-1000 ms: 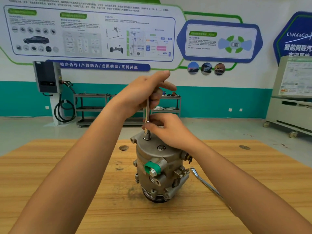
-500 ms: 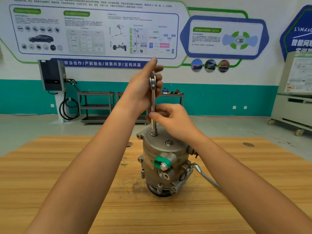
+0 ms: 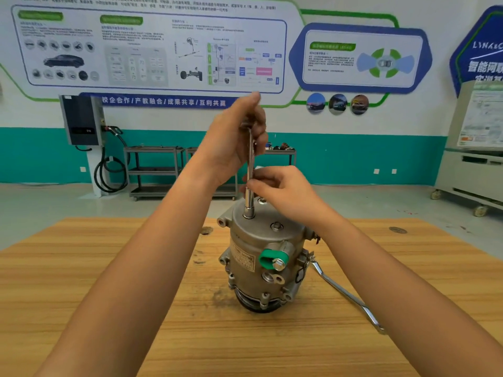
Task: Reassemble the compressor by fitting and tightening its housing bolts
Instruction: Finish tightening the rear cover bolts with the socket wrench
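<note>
Gripping the socket driver (image 3: 250, 159) top in the left hand (image 3: 234, 142), pinching its shaft with the right hand (image 3: 285, 191); judging the compressor (image 3: 261, 248) heavy, rigid, best steadied by its housing.

I am watching the grey metal compressor (image 3: 272, 239) standing upright on the wooden table (image 3: 109, 268), its green cap (image 3: 268, 259) facing me. One bolt (image 3: 276, 226) is sitting in its top face. A slim steel socket bar (image 3: 249, 204) is standing upright on the top's left edge, and a chrome wrench (image 3: 345, 293) is lying just beside its right side
</note>
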A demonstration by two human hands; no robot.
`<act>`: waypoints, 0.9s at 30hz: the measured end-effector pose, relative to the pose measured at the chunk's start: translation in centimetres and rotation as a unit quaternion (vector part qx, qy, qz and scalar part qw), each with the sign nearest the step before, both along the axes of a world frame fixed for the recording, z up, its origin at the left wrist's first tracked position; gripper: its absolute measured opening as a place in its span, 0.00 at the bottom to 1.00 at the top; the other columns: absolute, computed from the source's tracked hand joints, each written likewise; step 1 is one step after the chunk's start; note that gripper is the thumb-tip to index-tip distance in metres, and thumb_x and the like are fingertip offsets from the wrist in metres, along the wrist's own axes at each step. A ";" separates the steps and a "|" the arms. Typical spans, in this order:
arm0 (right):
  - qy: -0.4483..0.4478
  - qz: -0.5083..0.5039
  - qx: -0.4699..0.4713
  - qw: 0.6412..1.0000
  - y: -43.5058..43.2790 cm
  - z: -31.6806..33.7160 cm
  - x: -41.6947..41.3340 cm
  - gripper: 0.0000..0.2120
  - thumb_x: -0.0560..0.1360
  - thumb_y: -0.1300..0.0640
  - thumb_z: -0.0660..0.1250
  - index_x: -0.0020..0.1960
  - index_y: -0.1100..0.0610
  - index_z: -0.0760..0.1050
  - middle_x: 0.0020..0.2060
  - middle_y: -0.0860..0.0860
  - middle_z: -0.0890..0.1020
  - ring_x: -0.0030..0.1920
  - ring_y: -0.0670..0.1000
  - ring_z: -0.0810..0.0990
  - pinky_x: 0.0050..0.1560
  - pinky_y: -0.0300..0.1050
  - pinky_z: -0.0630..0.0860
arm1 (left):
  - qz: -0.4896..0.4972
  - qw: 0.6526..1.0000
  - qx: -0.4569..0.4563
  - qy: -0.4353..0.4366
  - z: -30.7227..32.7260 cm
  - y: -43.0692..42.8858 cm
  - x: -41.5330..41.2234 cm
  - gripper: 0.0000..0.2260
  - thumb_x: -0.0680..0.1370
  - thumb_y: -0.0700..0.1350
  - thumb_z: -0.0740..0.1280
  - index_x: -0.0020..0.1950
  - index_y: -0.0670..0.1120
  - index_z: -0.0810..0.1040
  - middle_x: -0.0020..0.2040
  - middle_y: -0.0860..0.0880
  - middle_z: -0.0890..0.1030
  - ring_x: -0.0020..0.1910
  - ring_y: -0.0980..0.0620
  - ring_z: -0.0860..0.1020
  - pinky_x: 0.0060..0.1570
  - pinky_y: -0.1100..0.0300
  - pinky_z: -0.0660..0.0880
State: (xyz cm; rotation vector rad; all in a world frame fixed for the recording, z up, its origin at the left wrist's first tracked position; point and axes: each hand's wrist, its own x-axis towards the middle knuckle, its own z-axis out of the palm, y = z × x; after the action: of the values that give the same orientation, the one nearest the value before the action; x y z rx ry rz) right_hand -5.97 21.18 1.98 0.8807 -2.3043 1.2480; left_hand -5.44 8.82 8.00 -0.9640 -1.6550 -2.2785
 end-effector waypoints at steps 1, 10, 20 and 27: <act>0.021 -0.014 -0.016 1.000 -0.2 -0.2 0.1 0.09 0.76 0.60 0.66 0.55 0.60 0.79 0.42 0.44 0.81 0.43 0.36 0.80 0.50 0.29 0.74 | 0.058 0.997 0.046 -0.004 -0.2 0.4 0.2 0.18 0.81 0.51 0.58 0.33 0.47 0.75 0.24 0.53 0.73 0.25 0.55 0.73 0.28 0.64 0.72; 0.044 -0.051 0.042 0.997 -1.1 -0.3 1.0 0.13 0.75 0.51 0.66 0.48 0.62 0.77 0.41 0.55 0.83 0.43 0.53 0.80 0.45 0.50 0.75 | 0.100 0.993 -0.012 -0.067 0.7 1.8 0.5 0.09 0.80 0.44 0.55 0.40 0.46 0.66 0.19 0.55 0.59 0.17 0.57 0.54 0.19 0.68 0.52; 0.000 -0.162 0.322 0.933 -0.6 -2.9 2.0 0.42 0.66 0.32 0.67 0.72 0.51 0.58 0.71 0.48 0.62 0.73 0.51 0.56 0.70 0.63 0.52 | 0.433 0.807 -0.361 0.175 0.9 1.5 0.9 0.14 0.82 0.47 0.55 0.46 0.38 0.74 0.35 0.46 0.76 0.34 0.47 0.75 0.35 0.54 0.71; 0.006 -0.103 0.214 0.971 -0.3 -2.5 2.0 0.31 0.72 0.43 0.68 0.71 0.50 0.63 0.69 0.46 0.67 0.72 0.48 0.60 0.72 0.57 0.51 | 0.287 0.937 -0.157 0.122 0.2 2.4 1.2 0.15 0.82 0.46 0.57 0.37 0.44 0.72 0.28 0.53 0.72 0.25 0.56 0.72 0.32 0.58 0.71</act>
State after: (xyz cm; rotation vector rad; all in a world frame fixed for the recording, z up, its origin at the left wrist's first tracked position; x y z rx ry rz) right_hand -3.92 20.90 -0.54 0.7470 -2.6235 0.6683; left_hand -4.19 11.20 8.23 -0.6583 -1.9038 -1.4903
